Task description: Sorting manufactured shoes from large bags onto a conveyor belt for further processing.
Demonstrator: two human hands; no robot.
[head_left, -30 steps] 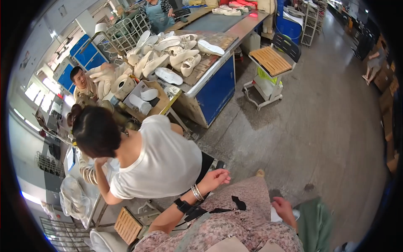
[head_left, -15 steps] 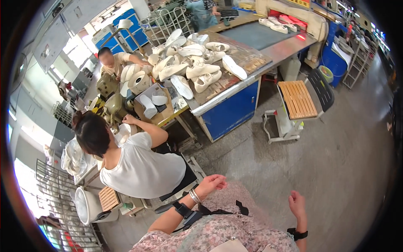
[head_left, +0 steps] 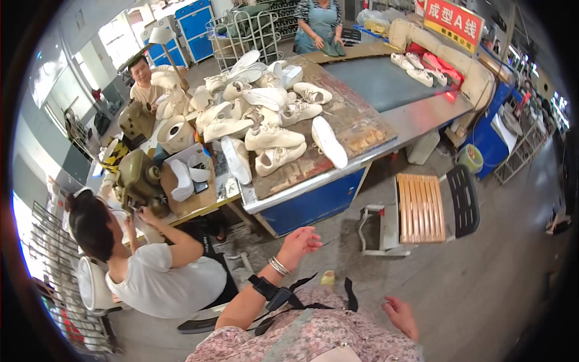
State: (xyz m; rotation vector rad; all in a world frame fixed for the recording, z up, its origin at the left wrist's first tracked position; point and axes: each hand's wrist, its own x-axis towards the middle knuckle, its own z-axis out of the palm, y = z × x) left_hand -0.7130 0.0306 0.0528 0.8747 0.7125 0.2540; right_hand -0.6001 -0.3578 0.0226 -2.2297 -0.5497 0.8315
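Note:
My left hand [head_left: 300, 247] is held out at waist height with nothing in it, its fingers loosely bent and apart. Bracelets [head_left: 278, 265] and a black strap circle that wrist. In the picture it is nearest the blue-fronted workbench [head_left: 313, 208], apart from it. Lower down to the right, my right hand [head_left: 401, 315] hangs beside my floral clothing, empty, with the fingers loosely curled and the thumb apart. On the bench lies a heap of cream lace-up shoes [head_left: 274, 137]. One white shoe [head_left: 329, 143] rests apart from the heap near the front edge.
A wooden-slatted chair [head_left: 420, 208] with a black back stands at the right. At the left, a person in a white top [head_left: 172, 280] sits at a green machine [head_left: 140, 175]; another person is beyond. A conveyor [head_left: 374, 84] carries shoes, with someone in an apron behind it.
I have come closer to the bench, and the shoes fill more of the view. My left hand has risen slightly; my right hand has shifted lower and inward.

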